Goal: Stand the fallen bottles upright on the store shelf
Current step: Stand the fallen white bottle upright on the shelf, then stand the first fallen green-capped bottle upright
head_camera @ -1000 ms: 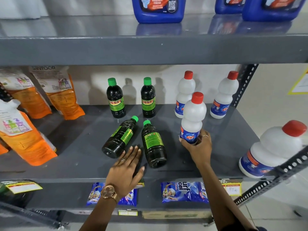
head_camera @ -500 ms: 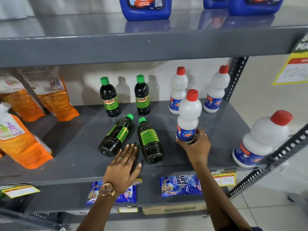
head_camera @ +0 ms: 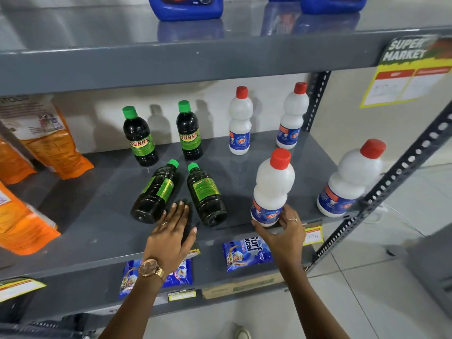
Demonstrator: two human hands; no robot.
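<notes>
Two dark green-capped bottles lie on their sides on the grey shelf (head_camera: 85,216): the left fallen bottle (head_camera: 154,192) and the right fallen bottle (head_camera: 206,194), caps pointing to the back. My left hand (head_camera: 171,236) rests flat and open on the shelf between their bases, fingertips beside the left one. My right hand (head_camera: 281,231) grips the base of a white red-capped bottle (head_camera: 272,189) that stands upright near the front edge. Behind stand two upright dark bottles (head_camera: 140,138) (head_camera: 189,132) and two upright white bottles (head_camera: 240,122) (head_camera: 292,117).
Another white bottle (head_camera: 349,182) stands at the right front corner behind a slanted perforated post (head_camera: 396,177). Orange pouches (head_camera: 49,143) fill the shelf's left side. Blue jugs (head_camera: 188,6) sit on the shelf above, blue sachets (head_camera: 247,253) on the shelf below.
The white bottle in my right hand has stayed upright near the front edge. My left hand has kept its place between the two fallen bottles. The camera has shifted a little.
</notes>
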